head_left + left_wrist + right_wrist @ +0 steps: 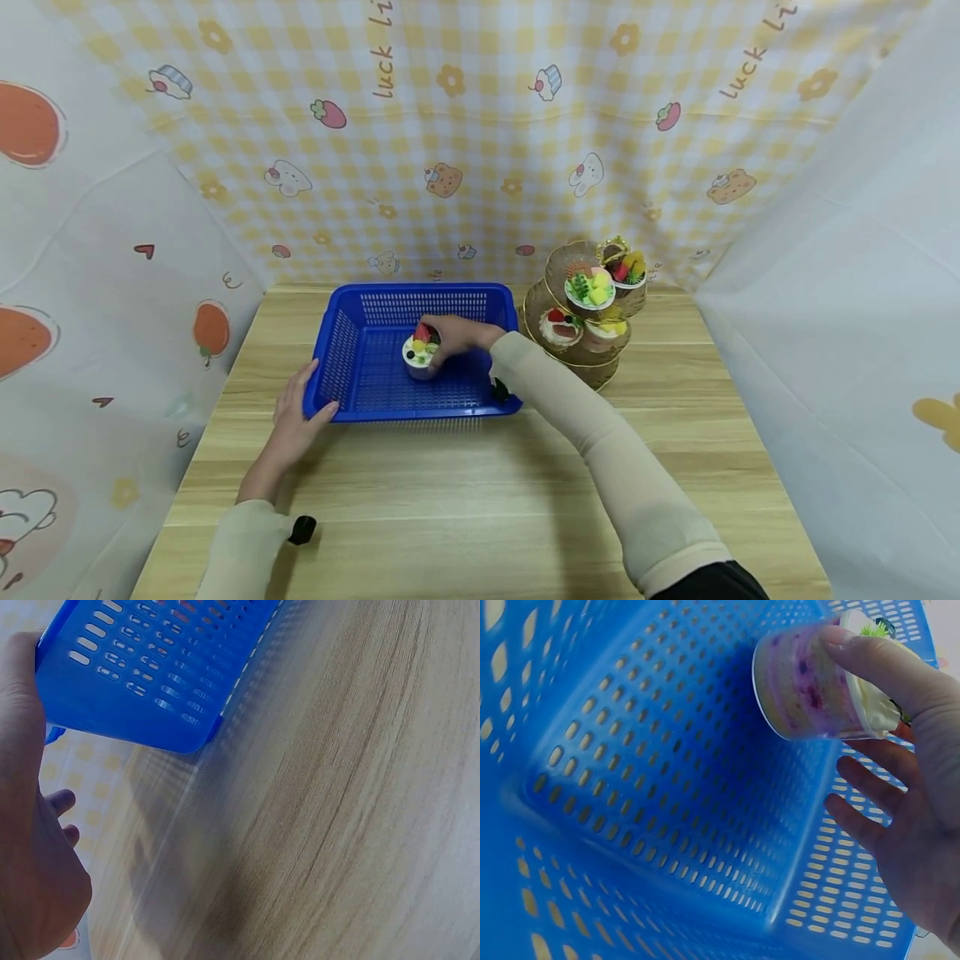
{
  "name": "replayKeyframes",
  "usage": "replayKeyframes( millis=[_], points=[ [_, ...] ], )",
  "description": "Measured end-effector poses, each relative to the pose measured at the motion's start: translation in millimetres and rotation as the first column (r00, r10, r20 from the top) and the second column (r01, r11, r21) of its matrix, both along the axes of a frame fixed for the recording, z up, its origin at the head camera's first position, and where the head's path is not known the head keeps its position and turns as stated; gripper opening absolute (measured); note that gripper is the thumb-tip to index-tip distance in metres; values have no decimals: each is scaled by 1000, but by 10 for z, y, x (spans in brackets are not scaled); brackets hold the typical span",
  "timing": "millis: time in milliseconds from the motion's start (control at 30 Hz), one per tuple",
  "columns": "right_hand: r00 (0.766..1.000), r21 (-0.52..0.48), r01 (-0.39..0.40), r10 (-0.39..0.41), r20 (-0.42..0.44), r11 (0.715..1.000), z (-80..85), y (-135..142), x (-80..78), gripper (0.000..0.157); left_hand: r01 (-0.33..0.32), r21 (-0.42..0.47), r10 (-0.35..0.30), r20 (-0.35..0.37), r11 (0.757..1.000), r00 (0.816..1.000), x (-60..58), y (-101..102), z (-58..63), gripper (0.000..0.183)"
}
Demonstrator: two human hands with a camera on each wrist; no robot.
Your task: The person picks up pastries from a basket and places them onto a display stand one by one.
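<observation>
A blue plastic basket (375,412) with slotted walls sits on the wooden table. My left hand (295,408) holds its near left corner, thumb over the front rim and fingers along the left side; in the left wrist view two fingertips (61,801) show below the rim. Inside the basket, my right hand (452,340) pinches a dessert cup (417,357) between thumb and fingers. The right wrist view shows the cup (802,686) tilted, its clear wall revealing pink and cream cake layers, with cream and fruit on top. The other right-hand fingers (870,787) are spread off it.
Right of the basket stands a tiered stand (592,375) with gold rims. It bears several dessert cups, including one with green and yellow fruit (590,288) and one with strawberry topping (560,327). A checkered cloth (480,217) hangs behind the table.
</observation>
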State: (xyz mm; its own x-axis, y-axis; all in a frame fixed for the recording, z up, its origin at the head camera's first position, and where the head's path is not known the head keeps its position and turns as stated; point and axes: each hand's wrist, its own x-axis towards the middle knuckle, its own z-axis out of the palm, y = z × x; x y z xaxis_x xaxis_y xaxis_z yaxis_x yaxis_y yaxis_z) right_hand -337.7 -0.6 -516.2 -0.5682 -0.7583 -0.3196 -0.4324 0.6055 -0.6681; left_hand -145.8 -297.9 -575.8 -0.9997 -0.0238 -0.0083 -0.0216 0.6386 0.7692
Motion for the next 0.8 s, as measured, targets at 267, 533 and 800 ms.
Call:
replayKeyframes(
  millis=[267, 533, 800],
  points=[
    [997, -106, 57, -61, -40, 993, 102, -12, -66, 79, 0, 0, 0, -1, 1000, 1000, -5, -2, -5, 85],
    [986, -233, 157, -166, -19, 960, 195, -15, -45, 81, 2, 4, -2, 2, 1000, 1000, -7, 6, -12, 85],
    [973, -326, 199, -225, -43, 924, 293, -13, 126, 76, -12, -26, 12, -14, 1000, 1000, -8, 7, -4, 84]
  ],
)
